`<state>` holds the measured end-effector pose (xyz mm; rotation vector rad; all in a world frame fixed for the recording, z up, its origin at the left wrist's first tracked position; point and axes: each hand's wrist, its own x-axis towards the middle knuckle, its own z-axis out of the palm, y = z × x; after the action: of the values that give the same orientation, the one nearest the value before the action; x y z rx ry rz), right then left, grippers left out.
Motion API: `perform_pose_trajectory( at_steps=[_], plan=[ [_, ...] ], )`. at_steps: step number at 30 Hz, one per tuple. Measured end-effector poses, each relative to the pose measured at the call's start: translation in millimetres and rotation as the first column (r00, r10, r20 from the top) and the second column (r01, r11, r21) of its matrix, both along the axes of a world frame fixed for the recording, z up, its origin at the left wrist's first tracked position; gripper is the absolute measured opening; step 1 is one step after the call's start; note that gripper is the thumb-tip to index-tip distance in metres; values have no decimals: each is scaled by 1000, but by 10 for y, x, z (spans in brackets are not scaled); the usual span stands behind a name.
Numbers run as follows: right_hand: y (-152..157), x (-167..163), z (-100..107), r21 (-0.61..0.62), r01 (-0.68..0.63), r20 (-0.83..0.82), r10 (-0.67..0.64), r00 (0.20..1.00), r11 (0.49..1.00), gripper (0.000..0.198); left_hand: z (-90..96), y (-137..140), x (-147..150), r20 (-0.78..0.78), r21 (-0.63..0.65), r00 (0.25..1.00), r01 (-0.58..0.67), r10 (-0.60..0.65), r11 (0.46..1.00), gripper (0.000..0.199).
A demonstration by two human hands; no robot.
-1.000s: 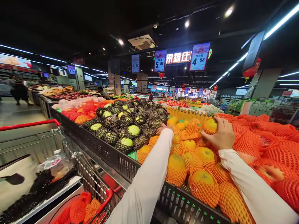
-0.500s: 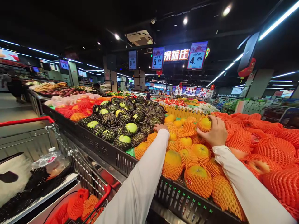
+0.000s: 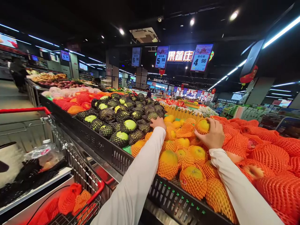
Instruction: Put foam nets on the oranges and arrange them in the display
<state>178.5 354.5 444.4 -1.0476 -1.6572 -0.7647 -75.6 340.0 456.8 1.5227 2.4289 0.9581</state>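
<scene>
My right hand point(image 3: 212, 133) is closed around an orange point(image 3: 202, 126) in an orange foam net, held just above the other oranges. My left hand point(image 3: 157, 123) reaches to the border between the oranges and the green apples. Its fingers are loosely bent and apart, close to the apples in black nets, and no fruit shows in them. Several netted oranges point(image 3: 193, 181) lie below and between my arms. To the left the green apples point(image 3: 129, 125) are heaped in black foam nets.
Fruit in red foam nets point(image 3: 269, 153) is piled at the right. A black crate wall point(image 3: 173, 195) runs along the near edge. At lower left stands a shopping cart point(image 3: 99, 189) with netted fruit and bags. Price screens point(image 3: 202, 57) hang overhead; a person point(image 3: 17, 73) stands far left.
My left hand has lifted slightly toward the green apples, and its fingers show more. My right hand still holds the orange in nearly the same place. The view has shifted a little.
</scene>
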Motion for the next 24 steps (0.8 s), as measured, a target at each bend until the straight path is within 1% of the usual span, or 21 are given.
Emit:
perform_pose_trajectory(
  at_steps=[2, 3, 4, 5, 6, 8, 10, 13, 14, 15, 16, 17, 19, 20, 22, 24],
  plan=[
    [-8, -9, 8, -2, -6, 1, 6, 1000, 1000, 67, 13, -19, -18, 43, 162, 999, 11, -18, 987, 54],
    [-13, -13, 12, -5, -9, 0, 9, 1000, 1000, 67, 17, -20, -22, 68, 266, 997, 16, -35, 964, 61],
    [-19, -18, 17, -9, -11, -2, 11, 1000, 1000, 67, 23, -17, -23, 88, 376, 995, 18, -55, 926, 68],
    [-24, -21, 21, -16, -13, -2, 13, 1000, 1000, 67, 31, -13, -20, 100, 484, 992, 13, -70, 875, 74],
    [-28, -24, 25, -26, -12, -3, 12, 1000, 1000, 67, 42, -11, -13, 110, 586, 991, -2, -77, 810, 78],
    [-32, -25, 29, -45, -8, -4, 8, 1000, 999, 68, 74, -19, 6, 134, 753, 989, -58, -66, 655, 79],
    [-29, -21, 28, -50, -7, -6, 7, 1000, 999, 68, 116, -45, 31, 188, 860, 981, -141, -46, 491, 81],
    [-20, -15, 21, -37, -6, -17, 5, 1000, 999, 69, 176, -93, 77, 296, 924, 954, -275, -43, 265, 88],
    [-19, -17, 21, -35, -7, -24, 6, 1000, 999, 69, 189, -104, 96, 325, 929, 944, -308, -52, 205, 91],
    [-19, -20, 23, -32, -11, -34, 10, 999, 999, 69, 195, -110, 118, 339, 932, 938, -325, -69, 161, 94],
    [-21, -27, 26, -26, -16, -48, 15, 999, 1000, 69, 193, -112, 143, 332, 938, 939, -320, -91, 131, 97],
    [-24, -35, 32, -16, -22, -64, 21, 998, 1000, 70, 184, -109, 173, 303, 950, 946, -290, -118, 114, 99],
    [-32, -50, 44, 19, -29, -109, 31, 994, 999, 73, 145, -95, 247, 173, 983, 970, -160, -172, 89, 100],
    [-33, -52, 49, 39, -29, -134, 34, 990, 999, 76, 118, -87, 290, 75, 996, 979, -63, -191, 69, 100],
    [-16, -38, 48, 70, -21, -187, 34, 982, 997, 83, 65, -78, 384, -166, 985, 968, 170, -189, 2, 93],
    [44, 12, 33, 99, -9, -266, 35, 963, 995, 91, 26, -82, 480, -422, 907, 897, 415, -135, -76, 83]
  ],
)
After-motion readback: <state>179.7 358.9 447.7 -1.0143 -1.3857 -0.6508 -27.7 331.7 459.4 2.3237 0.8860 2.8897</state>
